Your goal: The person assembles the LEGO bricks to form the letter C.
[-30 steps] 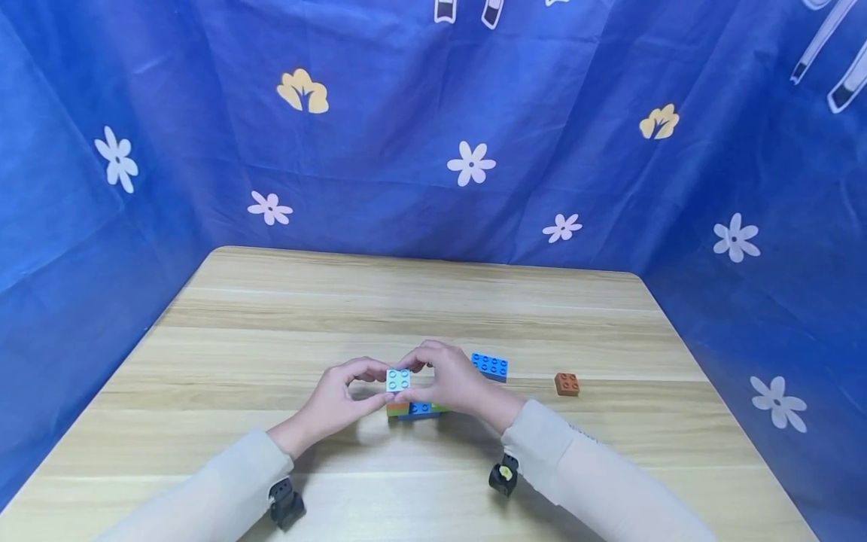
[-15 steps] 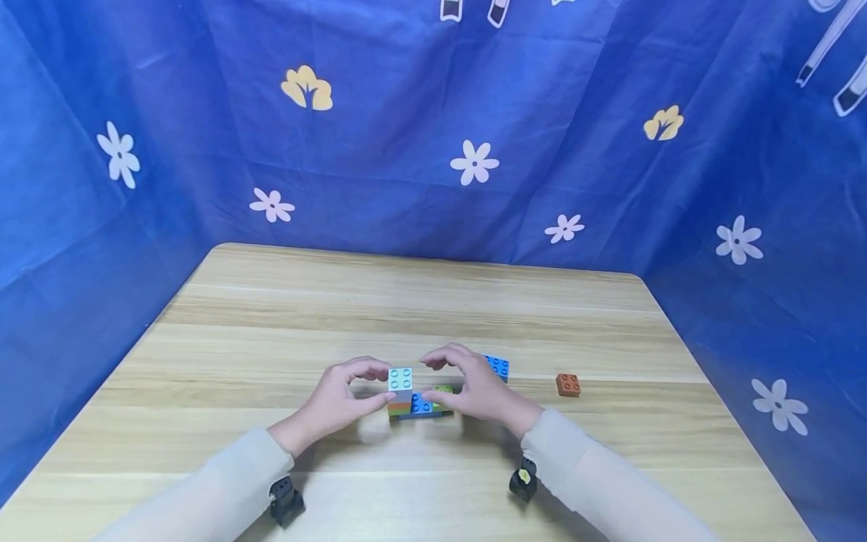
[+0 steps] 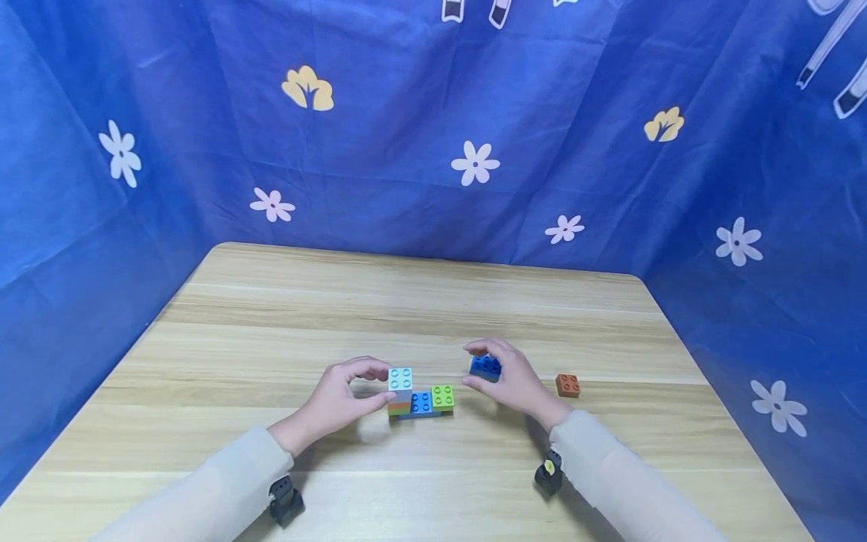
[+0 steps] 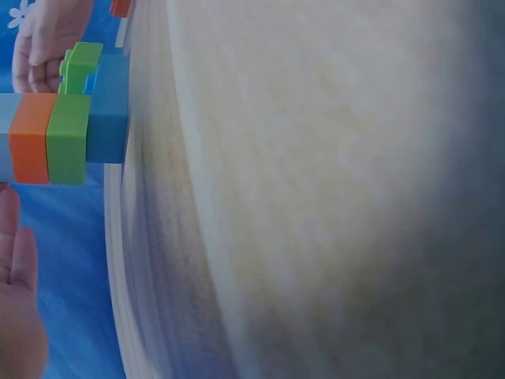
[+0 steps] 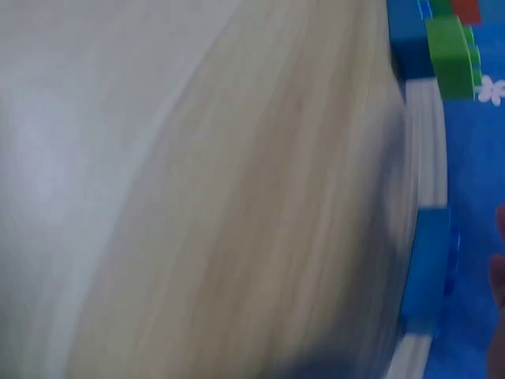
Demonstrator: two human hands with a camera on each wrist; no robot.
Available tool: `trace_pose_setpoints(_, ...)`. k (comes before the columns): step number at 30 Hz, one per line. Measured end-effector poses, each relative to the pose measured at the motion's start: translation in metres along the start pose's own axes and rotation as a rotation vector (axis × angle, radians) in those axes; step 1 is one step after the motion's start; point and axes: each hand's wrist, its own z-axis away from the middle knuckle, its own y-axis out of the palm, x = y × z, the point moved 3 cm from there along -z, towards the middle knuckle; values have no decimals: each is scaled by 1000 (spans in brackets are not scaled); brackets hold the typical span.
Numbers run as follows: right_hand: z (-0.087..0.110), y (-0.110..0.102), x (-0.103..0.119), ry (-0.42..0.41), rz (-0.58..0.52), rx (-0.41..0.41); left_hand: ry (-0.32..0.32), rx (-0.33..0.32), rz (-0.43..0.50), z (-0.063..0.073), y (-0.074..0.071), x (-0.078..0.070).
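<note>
In the head view, my left hand [image 3: 345, 393] pinches the light blue brick [image 3: 400, 378] at the top of a small stack. Below it, in the left wrist view, come an orange brick [image 4: 31, 139], a green brick [image 4: 67, 139] and a long blue brick [image 4: 109, 118] as base. At the base's other end sits a lime green brick [image 3: 443, 396]. My right hand [image 3: 518, 382] reaches over a loose blue brick [image 3: 485, 367], thumb and fingers spread around it. The right wrist view shows that blue brick [image 5: 426, 268] on the table, its studs toward the fingers [image 5: 497, 280].
A small orange-brown brick [image 3: 567, 385] lies on the wooden table [image 3: 305, 301], right of my right hand. A blue patterned cloth [image 3: 393, 173] stands behind the table and along both sides.
My right hand has let go of the light blue brick and moved right to the loose blue brick, uncovering the lime green one. My left hand has stayed at the stack.
</note>
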Motion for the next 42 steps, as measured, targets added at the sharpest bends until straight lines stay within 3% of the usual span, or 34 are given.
trace_pose_setpoints(11, 7, -6, -29, 111, 77, -2, 12, -4, -10, 0, 0, 2)
trace_pose_setpoints(23, 12, -3, -40, 181, 131, 32, 1, 1, -5, 0, 0, 0)
trace_pose_setpoints(32, 11, 0, -39, 265, 160, 76, 15, -8, 20, -1, 0, -1)
trace_pose_setpoints(42, -4, -10, -17, 221, 140, 32, 15, -7, 3, -1, -1, -2)
